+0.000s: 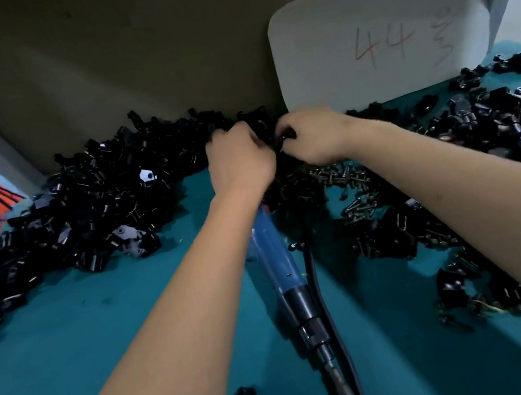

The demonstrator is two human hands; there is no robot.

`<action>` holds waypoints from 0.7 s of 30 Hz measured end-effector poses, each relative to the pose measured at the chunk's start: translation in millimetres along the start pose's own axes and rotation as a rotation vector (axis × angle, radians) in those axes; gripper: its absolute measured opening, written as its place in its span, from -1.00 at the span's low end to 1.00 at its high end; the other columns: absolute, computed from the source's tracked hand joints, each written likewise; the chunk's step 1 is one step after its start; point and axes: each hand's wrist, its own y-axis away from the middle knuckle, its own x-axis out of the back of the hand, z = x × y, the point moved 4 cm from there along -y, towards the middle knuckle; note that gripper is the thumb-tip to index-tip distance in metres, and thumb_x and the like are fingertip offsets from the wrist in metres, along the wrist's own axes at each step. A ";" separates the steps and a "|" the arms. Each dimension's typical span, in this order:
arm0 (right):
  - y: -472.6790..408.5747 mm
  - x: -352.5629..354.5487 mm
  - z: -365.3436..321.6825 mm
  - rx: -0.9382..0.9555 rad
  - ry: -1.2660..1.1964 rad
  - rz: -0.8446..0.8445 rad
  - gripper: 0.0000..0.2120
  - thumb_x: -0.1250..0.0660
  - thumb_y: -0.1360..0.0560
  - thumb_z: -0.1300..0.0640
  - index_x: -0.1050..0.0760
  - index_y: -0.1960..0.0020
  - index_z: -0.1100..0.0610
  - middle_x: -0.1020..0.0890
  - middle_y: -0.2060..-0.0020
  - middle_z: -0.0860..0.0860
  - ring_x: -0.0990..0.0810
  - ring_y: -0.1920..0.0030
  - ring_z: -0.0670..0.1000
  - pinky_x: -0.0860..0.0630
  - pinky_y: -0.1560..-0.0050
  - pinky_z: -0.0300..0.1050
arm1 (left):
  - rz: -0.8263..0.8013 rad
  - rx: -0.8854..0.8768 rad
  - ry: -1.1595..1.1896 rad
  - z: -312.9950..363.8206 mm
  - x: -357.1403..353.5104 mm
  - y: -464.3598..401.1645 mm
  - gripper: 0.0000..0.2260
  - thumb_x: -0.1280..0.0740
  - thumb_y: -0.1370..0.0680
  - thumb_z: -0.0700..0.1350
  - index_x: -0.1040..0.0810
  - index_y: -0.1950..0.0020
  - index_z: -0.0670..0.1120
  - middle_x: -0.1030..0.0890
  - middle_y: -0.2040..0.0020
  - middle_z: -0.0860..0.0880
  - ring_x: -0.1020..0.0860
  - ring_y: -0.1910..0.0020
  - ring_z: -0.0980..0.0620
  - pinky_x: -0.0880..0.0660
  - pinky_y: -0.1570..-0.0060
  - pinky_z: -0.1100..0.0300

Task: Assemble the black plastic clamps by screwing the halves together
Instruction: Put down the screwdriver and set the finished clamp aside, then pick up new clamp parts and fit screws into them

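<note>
Most of the work looks undone: a large heap of loose clamp halves (86, 207) covers the left of the teal surface (70, 352), and a scatter of screws (349, 178) lies just right of centre. On the right, a smaller pile of black pieces (499, 117) may be finished clamps, though it is too dark to be sure. Both hands meet at the back of the surface, by the heap's far edge. The left hand (238, 159) has its grip curled, apparently round a black part hidden by the fingers; the right hand (311, 139) pinches a small black piece (288, 133). The blue electric screwdriver (284, 283) lies unused between the forearms, so this pair seems not yet screwed together.
</note>
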 end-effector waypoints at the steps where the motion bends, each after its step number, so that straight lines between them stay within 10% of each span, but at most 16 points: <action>1: 7.2 -7.4 -18.7 0.033 -0.113 0.016 -0.69 -0.23 -0.65 0.14 -0.55 -0.36 0.14 -0.68 -0.07 0.06 -0.65 -0.05 0.05 -0.52 0.02 -0.28 | 0.033 0.054 0.006 -14.5 12.1 11.2 -0.80 -0.22 -0.57 -0.18 -0.61 -0.11 -0.09 -0.59 -0.15 -0.22 -0.47 -0.23 -0.25 -0.46 -0.20 -0.04; 4: 30.2 -26.5 -62.5 0.101 -0.356 0.087 -0.74 -0.25 -0.62 0.15 -0.61 -0.24 0.06 -0.56 0.37 -0.13 -0.57 0.42 -0.09 -0.43 0.45 -0.35 | 0.127 0.235 -0.084 -59.6 40.9 49.5 -0.75 -0.26 -0.53 -0.18 -0.59 -0.18 -0.10 -0.51 -0.22 -0.25 -0.40 -0.27 -0.33 -0.44 -0.22 -0.12; 8: 54.6 -41.5 -93.1 0.147 -0.529 0.077 -0.83 -0.26 -0.62 0.11 -0.60 -0.13 -0.04 -0.60 0.35 0.08 -0.65 0.40 0.00 -0.54 0.37 -0.15 | 0.138 0.472 -0.285 -113.0 65.1 88.1 -0.64 -0.35 -0.52 -0.14 -0.51 -0.31 -0.18 -0.42 -0.32 -0.30 -0.34 -0.33 -0.35 -0.39 -0.25 -0.18; 14: 82.6 -57.0 -86.5 0.052 -0.863 0.066 -0.87 -0.31 -0.64 0.15 -0.61 -0.12 0.00 -0.53 0.32 0.18 -0.59 0.41 -0.01 -0.41 0.48 -0.25 | 0.103 0.342 -0.089 -138.6 63.1 106.4 -0.75 -0.33 -0.53 -0.37 -0.60 -0.14 -0.11 -0.48 -0.20 -0.16 -0.53 -0.07 -0.22 -0.38 0.02 0.06; 21: 105.1 -41.7 -56.5 0.030 -1.159 0.211 -0.82 -0.30 -0.65 0.23 -0.65 -0.13 0.07 -0.51 0.19 0.16 -0.54 0.37 0.05 -0.37 0.47 -0.19 | 0.089 0.401 0.015 -145.4 66.5 106.9 -0.80 -0.47 -0.59 -0.13 -0.68 -0.22 -0.07 -0.66 -0.16 -0.13 -0.60 -0.13 -0.16 -0.55 -0.04 0.04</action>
